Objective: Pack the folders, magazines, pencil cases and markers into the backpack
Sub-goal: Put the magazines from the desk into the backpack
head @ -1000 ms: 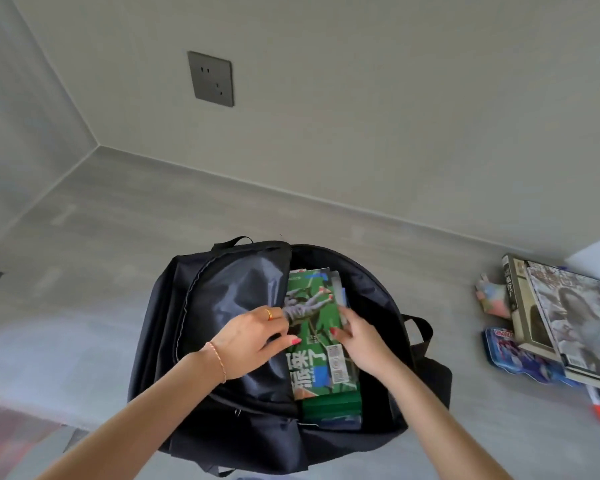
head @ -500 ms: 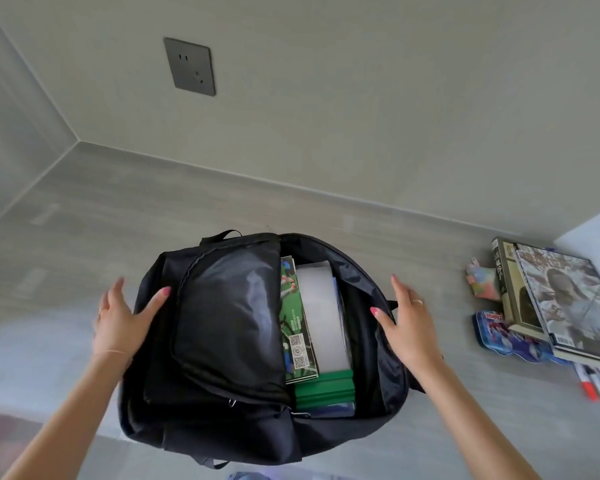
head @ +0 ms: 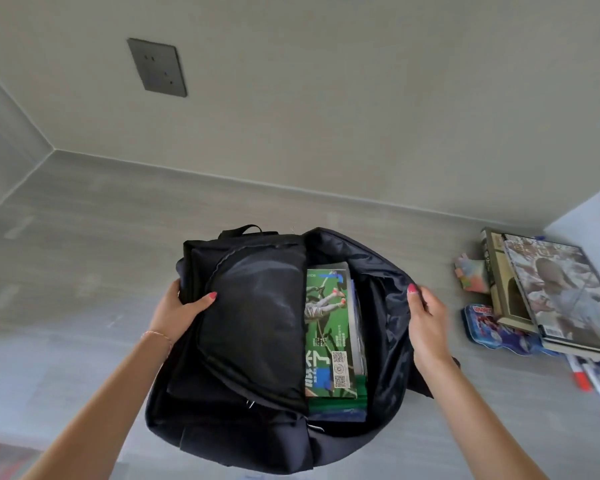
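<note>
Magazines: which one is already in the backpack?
The green-covered magazine, standing in the open backpack. The other magazines lie stacked on the floor to the right.

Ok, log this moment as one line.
left hand: grips backpack left side | right hand: grips right rim | green magazine: inside | blue pencil case, markers: unpacked

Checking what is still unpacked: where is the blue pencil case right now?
In the head view the blue pencil case lies on the floor right of the backpack, partly under the stack of magazines, beyond the right hand.
</note>
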